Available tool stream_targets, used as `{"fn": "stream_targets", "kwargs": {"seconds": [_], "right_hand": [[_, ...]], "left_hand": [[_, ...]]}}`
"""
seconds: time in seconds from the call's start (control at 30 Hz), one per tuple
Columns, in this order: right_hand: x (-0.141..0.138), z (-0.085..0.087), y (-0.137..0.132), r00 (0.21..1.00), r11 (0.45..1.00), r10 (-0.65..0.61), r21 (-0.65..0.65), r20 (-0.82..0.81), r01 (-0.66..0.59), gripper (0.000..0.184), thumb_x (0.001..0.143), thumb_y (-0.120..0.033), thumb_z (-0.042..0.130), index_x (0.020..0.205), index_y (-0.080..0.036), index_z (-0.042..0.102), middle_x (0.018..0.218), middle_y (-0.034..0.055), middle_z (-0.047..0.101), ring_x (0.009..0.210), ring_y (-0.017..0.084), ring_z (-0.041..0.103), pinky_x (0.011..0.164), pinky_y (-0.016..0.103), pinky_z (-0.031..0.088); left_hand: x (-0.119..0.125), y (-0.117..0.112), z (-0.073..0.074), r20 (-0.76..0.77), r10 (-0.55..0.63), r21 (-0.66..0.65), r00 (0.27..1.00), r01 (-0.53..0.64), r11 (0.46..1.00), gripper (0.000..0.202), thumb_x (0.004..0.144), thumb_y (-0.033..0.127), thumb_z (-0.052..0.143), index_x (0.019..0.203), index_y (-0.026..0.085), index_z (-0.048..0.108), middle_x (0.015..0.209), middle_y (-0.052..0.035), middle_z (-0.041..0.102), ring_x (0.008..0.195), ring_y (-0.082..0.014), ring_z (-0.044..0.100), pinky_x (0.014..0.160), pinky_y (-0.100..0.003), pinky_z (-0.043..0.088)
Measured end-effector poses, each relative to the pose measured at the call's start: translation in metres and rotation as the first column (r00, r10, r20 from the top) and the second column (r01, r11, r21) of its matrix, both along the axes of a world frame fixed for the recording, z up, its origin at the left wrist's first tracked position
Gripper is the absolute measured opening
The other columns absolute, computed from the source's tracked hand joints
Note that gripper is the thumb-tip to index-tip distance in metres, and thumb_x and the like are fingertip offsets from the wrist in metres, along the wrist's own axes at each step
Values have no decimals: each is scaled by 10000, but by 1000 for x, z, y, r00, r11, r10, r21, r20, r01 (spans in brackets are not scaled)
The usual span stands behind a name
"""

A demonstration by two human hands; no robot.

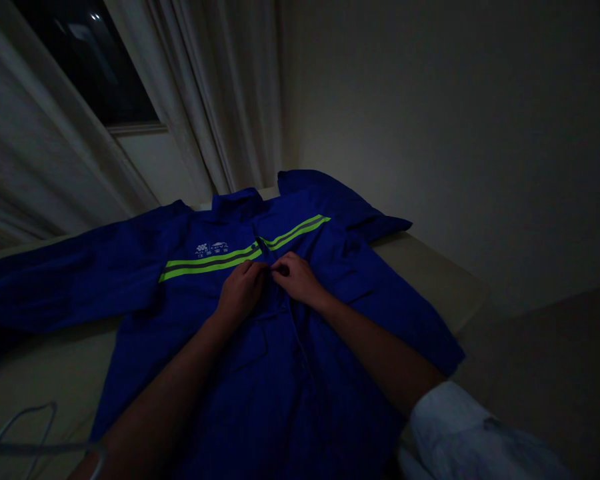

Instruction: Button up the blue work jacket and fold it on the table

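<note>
"Where do we have the blue jacket (275, 380)?"

"Spread over a pale surface (443, 273), bed or counter, we can't tell which, with the collar (236, 205) toward the far edge. Our left hand (243, 287) and right hand (296, 277) each pinch cloth at the front opening (296, 327), just below the bright stripe (210, 261), fingertips nearly meeting."

"What could go wrong from here?"

"If either pinch loosens, we think the 2 front edges could slip out of line. The light is dim too, so we might misjudge a small fastening; we can't make out what sits between our fingertips. And the right-hand sleeve (420, 317) reaches the right edge, perhaps past it, so its weight might drag the cloth askew."

"Anything we could snag?"

"Possibly the thin wire loop (40, 448) toward the near left corner. It shows right beside our left forearm (150, 407), and a careless shift might catch it."

"And containers?"

"We can pick out 1 likely pocket (253, 343), a faint flap outline below our left hand. It's too dark for us to say whether anything is inside."
</note>
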State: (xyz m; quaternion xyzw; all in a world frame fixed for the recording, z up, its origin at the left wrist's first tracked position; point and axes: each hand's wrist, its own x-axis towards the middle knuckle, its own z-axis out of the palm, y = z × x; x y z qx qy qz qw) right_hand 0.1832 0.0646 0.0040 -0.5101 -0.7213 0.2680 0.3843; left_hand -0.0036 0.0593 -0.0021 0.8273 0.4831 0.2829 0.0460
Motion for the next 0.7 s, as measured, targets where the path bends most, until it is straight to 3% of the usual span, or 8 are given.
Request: {"fn": "stream_targets", "kwargs": {"seconds": [0.3,0.5,0.7], "right_hand": [[-1,-2,-1,999,1000,-25,10,32,25,142,881,-89,699,982,-180,739,978,18,644,803,128,603,804,255,488],[-2,-4,1,998,1000,-8,5,65,7,122,893,-95,681,964,-175,738,964,26,646,840,144,613,822,268,488],[-3,0,-2,988,1000,-8,-9,153,10,133,865,-89,712,964,-175,732,975,27,637,829,146,603,817,270,479]], "left_hand": [[-1,0,0,-73,4,20,997,-3,1000,253,1056,217,445,1122,230,689,1065,-82,674,1031,-249,625,937,-351,504],[3,-2,5,-112,30,-37,993,-34,999,223,1055,229,462,1111,234,677,1089,-69,636,976,-212,641,848,-303,512],[3,-1,4,-117,14,-40,993,-19,999,215,1021,211,478,1048,218,691,1041,-83,637,972,-245,636,819,-334,511]]}}
